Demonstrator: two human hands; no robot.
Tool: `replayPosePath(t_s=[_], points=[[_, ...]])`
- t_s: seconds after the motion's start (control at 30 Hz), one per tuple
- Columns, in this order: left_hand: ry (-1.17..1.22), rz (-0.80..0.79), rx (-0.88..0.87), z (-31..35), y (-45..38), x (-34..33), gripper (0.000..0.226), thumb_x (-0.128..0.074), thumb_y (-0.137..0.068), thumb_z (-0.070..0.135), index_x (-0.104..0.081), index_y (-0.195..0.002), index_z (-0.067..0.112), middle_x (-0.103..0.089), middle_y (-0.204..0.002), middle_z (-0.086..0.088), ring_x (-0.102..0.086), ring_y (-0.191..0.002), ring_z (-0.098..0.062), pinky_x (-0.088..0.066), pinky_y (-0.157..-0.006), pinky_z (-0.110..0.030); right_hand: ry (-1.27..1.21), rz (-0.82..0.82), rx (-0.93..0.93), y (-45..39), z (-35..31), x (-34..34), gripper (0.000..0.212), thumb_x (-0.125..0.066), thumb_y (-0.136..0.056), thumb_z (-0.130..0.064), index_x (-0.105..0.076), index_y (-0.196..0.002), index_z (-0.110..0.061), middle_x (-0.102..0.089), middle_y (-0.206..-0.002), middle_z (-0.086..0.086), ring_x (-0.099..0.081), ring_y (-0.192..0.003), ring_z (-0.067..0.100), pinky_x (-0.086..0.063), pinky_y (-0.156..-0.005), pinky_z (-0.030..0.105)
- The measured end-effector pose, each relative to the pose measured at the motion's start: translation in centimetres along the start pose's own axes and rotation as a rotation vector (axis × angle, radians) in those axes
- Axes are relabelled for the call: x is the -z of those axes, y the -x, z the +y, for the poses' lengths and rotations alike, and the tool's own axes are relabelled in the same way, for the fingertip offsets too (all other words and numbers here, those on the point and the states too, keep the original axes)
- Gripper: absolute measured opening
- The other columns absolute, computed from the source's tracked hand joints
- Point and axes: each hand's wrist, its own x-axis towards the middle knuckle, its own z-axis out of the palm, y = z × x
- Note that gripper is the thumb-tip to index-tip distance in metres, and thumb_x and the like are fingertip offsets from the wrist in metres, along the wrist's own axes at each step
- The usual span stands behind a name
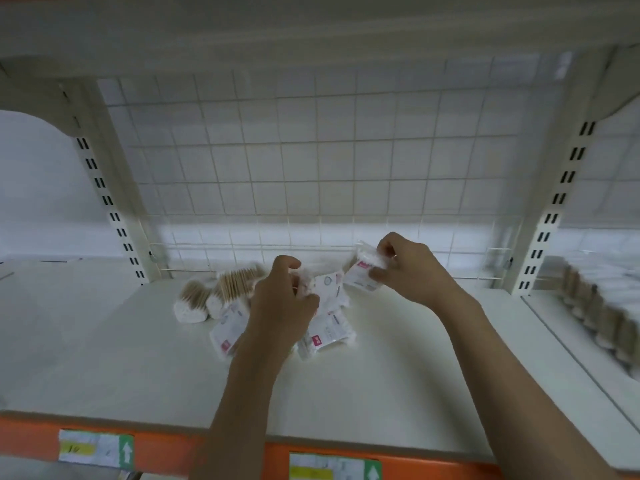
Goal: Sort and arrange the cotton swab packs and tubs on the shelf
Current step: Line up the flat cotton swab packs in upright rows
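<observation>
swab packs, wire grid behind, tubs right

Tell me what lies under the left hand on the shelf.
Under the left hand lie flat cotton swab packs with pink labels, one poking out at each side of the wrist. The hand itself grips another pack. Whatever sits directly beneath the palm is covered.

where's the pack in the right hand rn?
Head view: swab pack pinched in the right hand, lifted near the wire grid, right of the shelf pile.
</observation>
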Motion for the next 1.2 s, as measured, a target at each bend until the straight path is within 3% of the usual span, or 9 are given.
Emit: replayPosePath(t_s=[0.07, 0.17, 0.3, 0.37, 0.57, 0.7, 0.83, 0.97, 1.2], points=[[0.032, 0.028, -0.038, 0.6, 1.4, -0.9, 0.038, -0.066, -0.079, 0.007, -0.051, -0.111, 0.018, -0.059, -0.095, 0.007, -0.059, -0.080, -0.010, -0.055, -0.067, -0.028, -0.003, 0.064, -0.001, 2.6, 0.3, 0.8, 0.021, -0.065, -0.083, -0.021, -0.049, -0.095, -0.016, -0.056, -0.086, 0.002, -0.050, -0.073, 0.021, -0.041, -0.061, 0.030], [0.029, 0.052, -0.139, 1.3, 3.4, -2.6, 0.031, -0.067, -0.078, 0.009, -0.060, -0.107, 0.018, -0.061, -0.090, 0.010, -0.055, -0.075, -0.001, -0.043, -0.061, -0.005, 0.007, 0.147, -0.016, 6.8, 1.3, 1.9, 0.020, -0.066, -0.083, -0.021, -0.050, -0.095, -0.019, -0.058, -0.088, -0.002, -0.052, -0.079, 0.017, -0.042, -0.067, 0.028], [-0.025, 0.002, -0.273, 2.3, 5.6, -5.3, 0.029, -0.064, -0.083, 0.012, -0.061, -0.111, 0.022, -0.054, -0.093, 0.017, -0.054, -0.092, -0.009, -0.041, -0.076, -0.014, 0.057, 0.240, -0.064, 12.0, 3.8, 3.7, 0.021, -0.067, -0.082, -0.018, -0.052, -0.096, -0.021, -0.056, -0.088, -0.011, -0.051, -0.084, 0.012, -0.037, -0.066, 0.013], [-0.051, -0.057, -0.344, 2.8, 6.4, -6.8, 0.032, -0.062, -0.085, 0.011, -0.061, -0.114, 0.024, -0.053, -0.097, 0.019, -0.054, -0.102, -0.012, -0.041, -0.086, -0.023, 0.101, 0.263, -0.084, 13.9, 5.1, 4.7, 0.021, -0.067, -0.081, -0.017, -0.054, -0.097, -0.021, -0.057, -0.087, -0.009, -0.052, -0.084, 0.013, -0.034, -0.063, 0.018], [0.003, -0.193, -0.421, 5.2, 8.5, -11.3, 0.041, -0.052, -0.091, 0.005, -0.055, -0.125, 0.028, -0.049, -0.107, 0.024, -0.047, -0.109, -0.005, -0.030, -0.085, -0.005, 0.150, 0.292, -0.139, 17.8, 9.0, 8.1, 0.024, -0.069, -0.079, -0.016, -0.058, -0.099, -0.021, -0.057, -0.081, -0.004, -0.050, -0.079, 0.012, -0.035, -0.065, 0.011], [0.007, -0.207, -0.419, 7.2, 9.7, -13.7, 0.043, -0.052, -0.091, 0.006, -0.052, -0.130, 0.027, -0.048, -0.113, 0.016, -0.046, -0.104, 0.000, -0.029, -0.081, 0.003, 0.209, 0.276, -0.134, 19.3, 11.7, 10.9, 0.025, -0.071, -0.079, -0.015, -0.060, -0.101, -0.019, -0.056, -0.088, -0.006, -0.052, -0.082, 0.013, -0.035, -0.066, 0.020], [-0.004, -0.190, -0.371, 9.4, 11.0, -16.3, 0.041, -0.058, -0.089, 0.011, -0.051, -0.129, 0.021, -0.051, -0.116, 0.010, -0.044, -0.103, -0.001, -0.032, -0.083, -0.009, 0.298, 0.275, -0.110, 19.9, 14.8, 14.3, 0.027, -0.074, -0.076, -0.014, -0.061, -0.100, -0.012, -0.050, -0.088, -0.004, -0.052, -0.078, 0.017, -0.035, -0.066, 0.024], [-0.028, -0.163, -0.346, 11.0, 12.3, -18.6, 0.033, -0.065, -0.085, 0.013, -0.057, -0.117, 0.015, -0.052, -0.109, 0.011, -0.046, -0.097, -0.002, -0.032, -0.082, -0.013, 0.347, 0.272, -0.072, 19.9, 17.6, 16.9, 0.030, -0.074, -0.076, -0.014, -0.060, -0.102, -0.011, -0.059, -0.092, 0.002, -0.056, -0.084, 0.024, -0.043, -0.072, 0.034], [-0.107, -0.144, -0.374, 13.1, 13.4, -21.3, 0.018, -0.066, -0.083, 0.014, -0.064, -0.101, 0.013, -0.053, -0.092, 0.014, -0.047, -0.077, 0.006, -0.029, -0.072, 0.005, 0.447, 0.224, -0.038, 18.8, 21.0, 19.3, 0.030, -0.075, -0.074, -0.019, -0.064, -0.101, -0.011, -0.068, -0.088, 0.004, -0.052, -0.092, 0.030, -0.043, -0.079, 0.041]])
